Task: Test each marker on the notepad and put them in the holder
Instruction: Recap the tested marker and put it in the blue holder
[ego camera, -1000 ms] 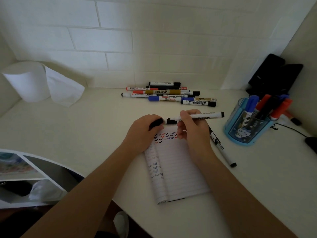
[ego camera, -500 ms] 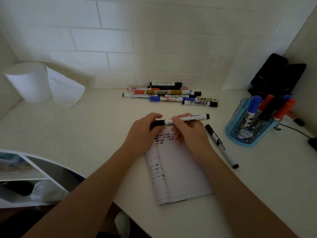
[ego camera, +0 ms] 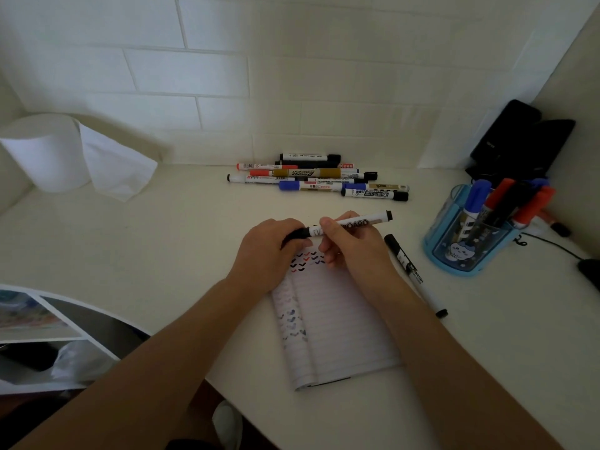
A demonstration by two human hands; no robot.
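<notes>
Gripping one whiteboard marker (ego camera: 357, 223) between them, my hands hover over the top of the notepad (ego camera: 337, 326). My left hand (ego camera: 264, 251) curls round the black cap end and my right hand (ego camera: 354, 246) pinches the white barrel. The lined notepad lies on the bench (ego camera: 162, 248) beneath, with small red, blue and black ticks along its top. A second black marker (ego camera: 406, 261) lies just right of the notepad. Further right stands the blue holder (ego camera: 454, 251), blue, red and black markers upright inside. I see a pile of markers (ego camera: 311, 177) by the tiled wall.
</notes>
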